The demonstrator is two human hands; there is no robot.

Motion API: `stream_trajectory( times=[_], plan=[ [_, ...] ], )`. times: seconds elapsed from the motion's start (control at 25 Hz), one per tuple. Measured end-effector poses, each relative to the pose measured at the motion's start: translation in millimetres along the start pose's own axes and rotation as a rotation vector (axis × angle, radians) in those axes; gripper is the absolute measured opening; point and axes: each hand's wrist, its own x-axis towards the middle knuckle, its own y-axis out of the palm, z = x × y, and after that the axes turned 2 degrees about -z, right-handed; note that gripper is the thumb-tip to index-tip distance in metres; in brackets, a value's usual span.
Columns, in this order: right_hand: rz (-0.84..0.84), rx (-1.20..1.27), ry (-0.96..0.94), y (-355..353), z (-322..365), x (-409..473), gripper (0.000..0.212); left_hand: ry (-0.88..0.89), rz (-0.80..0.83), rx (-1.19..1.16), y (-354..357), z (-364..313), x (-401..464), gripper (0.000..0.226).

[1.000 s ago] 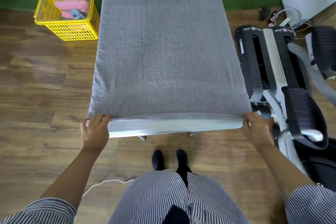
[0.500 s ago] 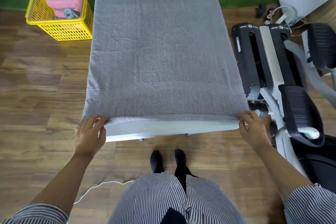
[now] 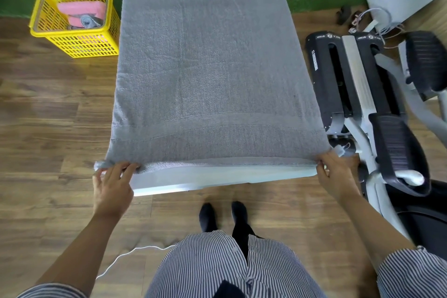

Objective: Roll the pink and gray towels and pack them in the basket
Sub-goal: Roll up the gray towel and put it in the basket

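Striped sleeves reached forward; the left hand (image 3: 112, 185) pinched the near left corner of the gray towel (image 3: 210, 75) and the right hand (image 3: 335, 174) gripped its near right corner. It lay flat along the table (image 3: 217, 176). Farther left, the yellow basket (image 3: 79, 43) on the floor held a pink towel (image 3: 81, 8).

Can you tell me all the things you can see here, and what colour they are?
gray towel: one, gray, spread flat along the table
table: one, white, near edge showing under the towel
basket: one, yellow, on the floor at left
rolled towels: pink and gray, inside the basket
exercise machine: one, black and gray, right of the table
cable: one, white, on the floor
left hand: pinches the towel's near left corner
right hand: pinches the near right corner
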Motion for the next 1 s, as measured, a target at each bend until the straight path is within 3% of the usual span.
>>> stream_trajectory(
  times=[0.24, 0.4, 0.56, 0.76, 1.0],
  plan=[
    [0.076, 0.013, 0.041, -7, 0, 7, 0.013, 0.031, 0.096, -0.011, 4, 19, -11, 0.056],
    [0.009, -0.017, 0.033, -2, -6, 13, 0.004, -0.082, -0.009, -0.046, 3, 6, -2, 0.046],
    [-0.064, -0.061, -0.052, 0, -11, 13, 0.004, -0.062, -0.088, -0.075, 2, -1, 2, 0.038],
    [-0.1, -0.067, -0.055, -3, -7, 2, 0.029, -0.004, -0.104, -0.121, 7, 4, -5, 0.033],
    [-0.087, -0.086, -0.1, 4, -17, 0, 0.041, -0.14, -0.03, -0.118, 14, 0, -11, 0.034]
  ],
)
